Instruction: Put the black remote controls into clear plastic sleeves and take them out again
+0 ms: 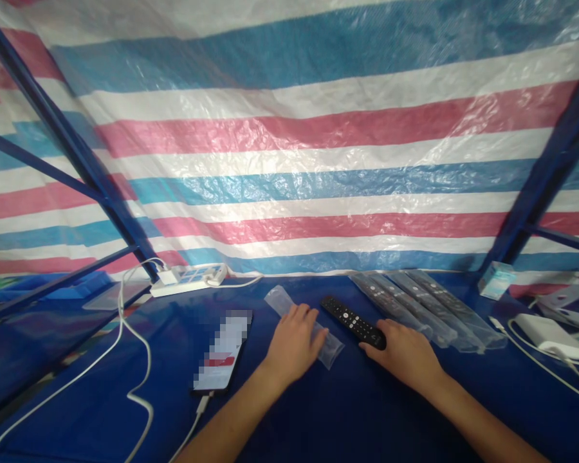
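Observation:
My left hand [293,343] lies on a clear, empty plastic sleeve [280,300] that stretches diagonally across the blue table cover; its fingers curl down onto the plastic. My right hand [406,355] grips the near end of a black remote control [348,317], which lies flat on the table and points away to the upper left. The sleeve and the remote lie side by side, close but apart.
Several remotes in clear sleeves [427,305] lie in a row at the right. A phone [223,350] on a white cable lies at the left, behind it a white power strip [188,278]. A white power bank [550,334] and a small box [496,280] sit far right. A striped tarp hangs behind.

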`<state>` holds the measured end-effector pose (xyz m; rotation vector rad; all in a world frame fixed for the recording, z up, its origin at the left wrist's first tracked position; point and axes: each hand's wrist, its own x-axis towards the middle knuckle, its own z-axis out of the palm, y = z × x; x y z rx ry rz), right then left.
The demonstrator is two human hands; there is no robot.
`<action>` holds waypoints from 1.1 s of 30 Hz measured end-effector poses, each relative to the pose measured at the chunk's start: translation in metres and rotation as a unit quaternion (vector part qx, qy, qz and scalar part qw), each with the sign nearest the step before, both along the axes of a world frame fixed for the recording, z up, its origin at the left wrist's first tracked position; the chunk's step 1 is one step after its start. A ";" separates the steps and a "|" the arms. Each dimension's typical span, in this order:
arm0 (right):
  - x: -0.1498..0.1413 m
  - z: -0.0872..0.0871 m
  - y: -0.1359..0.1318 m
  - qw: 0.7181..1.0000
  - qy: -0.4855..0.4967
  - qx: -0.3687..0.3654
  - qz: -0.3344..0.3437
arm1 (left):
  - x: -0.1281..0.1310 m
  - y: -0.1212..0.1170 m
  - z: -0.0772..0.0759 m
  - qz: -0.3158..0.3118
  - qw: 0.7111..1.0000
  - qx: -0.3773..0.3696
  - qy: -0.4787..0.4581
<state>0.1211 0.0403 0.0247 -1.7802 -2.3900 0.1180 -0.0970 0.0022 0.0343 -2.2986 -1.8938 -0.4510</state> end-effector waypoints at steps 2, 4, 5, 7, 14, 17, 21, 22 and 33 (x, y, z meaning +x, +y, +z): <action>0.000 -0.002 0.000 1.000 -0.003 0.011 0.001 | 0.015 -0.017 -0.008 -0.006 1.000 0.000 0.009; -0.003 -0.003 0.000 1.000 0.003 0.015 0.013 | 0.022 -0.027 -0.017 0.001 1.000 -0.016 0.020; -0.005 -0.004 0.000 1.000 0.008 0.015 0.021 | 0.024 -0.030 -0.021 0.002 0.999 -0.025 0.024; -0.012 -0.005 -0.002 0.999 0.019 0.013 0.035 | 0.023 -0.031 -0.029 -0.001 0.999 -0.038 0.030; -0.035 -0.006 -0.012 0.997 0.032 0.003 0.068 | 0.019 -0.037 -0.044 -0.044 0.998 -0.008 0.049; -0.037 -0.009 -0.014 0.997 0.041 0.005 0.071 | 0.018 -0.045 -0.047 -0.078 0.996 0.032 0.041; -0.038 -0.011 -0.016 0.995 0.052 0.007 0.082 | 0.014 -0.053 -0.049 -0.095 0.991 0.088 0.025; -0.039 -0.011 -0.017 0.995 0.054 0.006 0.085 | 0.013 -0.053 -0.049 -0.095 0.990 0.101 0.021; -0.055 -0.018 -0.029 0.991 0.058 0.014 0.122 | -0.005 -0.065 -0.051 -0.075 0.989 0.128 0.012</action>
